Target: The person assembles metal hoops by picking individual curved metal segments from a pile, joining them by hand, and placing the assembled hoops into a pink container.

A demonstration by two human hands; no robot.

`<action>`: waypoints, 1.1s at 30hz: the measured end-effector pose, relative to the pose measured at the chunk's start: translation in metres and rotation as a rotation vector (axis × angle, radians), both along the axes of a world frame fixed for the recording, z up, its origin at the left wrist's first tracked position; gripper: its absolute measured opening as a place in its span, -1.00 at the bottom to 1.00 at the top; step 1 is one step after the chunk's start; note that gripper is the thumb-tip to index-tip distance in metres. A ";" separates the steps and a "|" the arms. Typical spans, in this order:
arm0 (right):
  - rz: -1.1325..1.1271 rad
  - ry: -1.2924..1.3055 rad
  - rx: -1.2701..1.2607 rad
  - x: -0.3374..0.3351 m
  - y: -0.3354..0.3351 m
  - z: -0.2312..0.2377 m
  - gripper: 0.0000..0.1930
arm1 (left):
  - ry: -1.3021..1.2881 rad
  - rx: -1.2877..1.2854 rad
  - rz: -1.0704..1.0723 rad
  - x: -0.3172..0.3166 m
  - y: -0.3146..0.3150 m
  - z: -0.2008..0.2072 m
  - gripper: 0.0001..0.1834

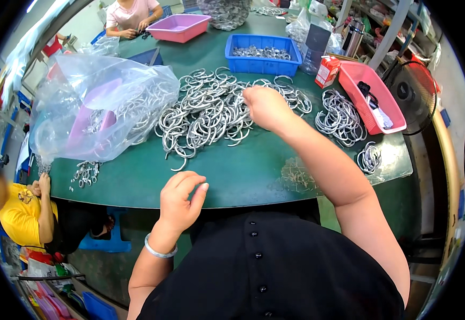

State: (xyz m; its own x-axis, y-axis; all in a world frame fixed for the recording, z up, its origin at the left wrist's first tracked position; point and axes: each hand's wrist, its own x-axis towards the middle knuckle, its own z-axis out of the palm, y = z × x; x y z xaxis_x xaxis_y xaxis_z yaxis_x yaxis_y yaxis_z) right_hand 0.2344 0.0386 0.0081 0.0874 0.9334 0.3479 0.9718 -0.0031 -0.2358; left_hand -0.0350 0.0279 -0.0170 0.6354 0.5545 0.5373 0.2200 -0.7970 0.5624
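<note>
A heap of silver curved metal pieces (206, 109), like open rings, spreads over the middle of the green table (131, 181). My right hand (267, 108) is at the heap's right side with its fingers curled in. Its fingertips are turned away, so what they hold, if anything, is hidden. Nearer to me, my left hand (180, 200) hovers by the table's front edge, holding nothing I can see. Its fingers are loosely bent, with the thumb apart from them. A smaller pile of the same curved pieces (341, 118) lies to the right, and a little cluster (369, 158) sits below that.
Clear plastic sheeting (56, 128) covers more pieces and a pink tray at left. Beyond the heap stands a blue bin (264, 65) of small metal parts. A red carton (327, 72), pink basket (371, 101) and fan (411, 96) line the right. Two people sit around the table.
</note>
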 end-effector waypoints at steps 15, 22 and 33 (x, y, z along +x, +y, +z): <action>0.035 0.045 -0.301 0.012 0.006 0.012 -0.87 | 0.069 -0.218 -0.019 -0.006 -0.008 -0.016 -0.90; 0.010 0.049 -0.288 0.013 0.008 0.011 -0.87 | 0.077 -0.279 -0.040 -0.008 -0.009 -0.021 -0.89; 0.033 -0.104 -0.398 0.007 0.018 0.019 -0.87 | 0.130 -0.329 -0.057 -0.008 -0.009 -0.022 -0.86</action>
State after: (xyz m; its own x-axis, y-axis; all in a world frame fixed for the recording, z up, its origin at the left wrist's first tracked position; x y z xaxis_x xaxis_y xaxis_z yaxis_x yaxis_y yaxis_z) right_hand 0.2412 0.0568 0.0267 0.0386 0.9986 -0.0358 0.9914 -0.0427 -0.1234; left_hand -0.0428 0.0193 -0.0392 0.7216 0.6462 0.2485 0.2668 -0.5907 0.7615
